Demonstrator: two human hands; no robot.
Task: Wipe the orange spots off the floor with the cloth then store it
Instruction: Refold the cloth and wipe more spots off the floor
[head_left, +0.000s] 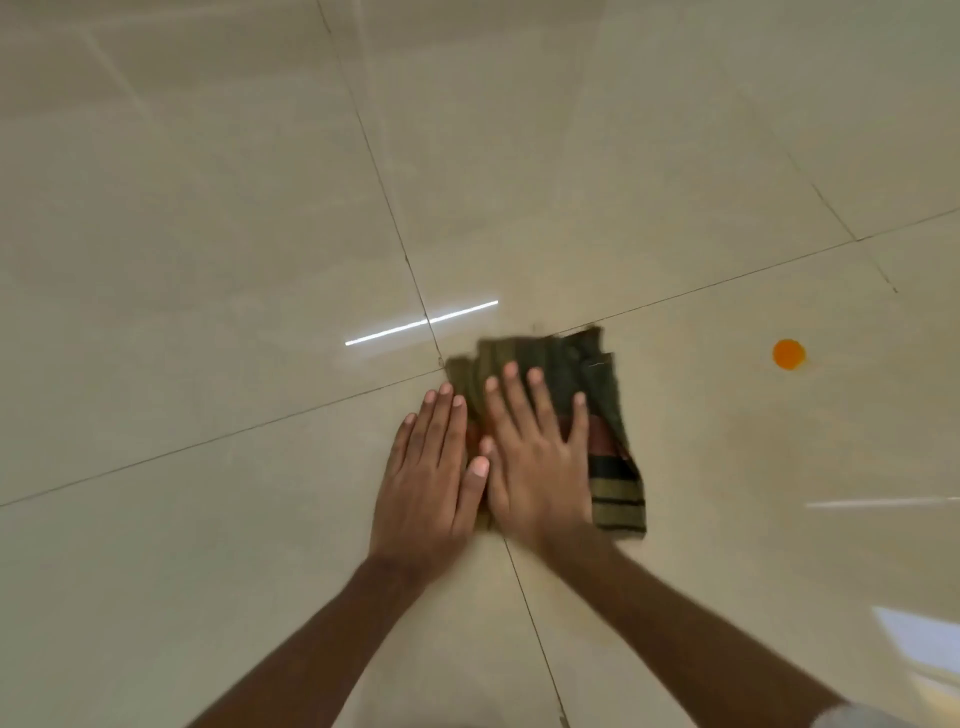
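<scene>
Hands press flat, fingers spread, gripping nothing: right hand (535, 457) on the folded striped cloth (597, 415), left hand (431, 483) touching its left edge, on the tiled floor (208, 260). One orange spot (788, 354) sits well right; the unheld cloth could bunch and smear it.

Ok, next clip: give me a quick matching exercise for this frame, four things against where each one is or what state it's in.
Things:
1. cloth
2. orange spot
3. left hand
4. right hand

Places or states:
A. flat, mostly on bare tile, fingertips at the cloth's left edge
B. uncovered on the floor, to the right of the cloth
C. folded, pressed flat on the floor
D. spread flat on top of the cloth

Pairs: 1-C, 2-B, 3-A, 4-D
</scene>
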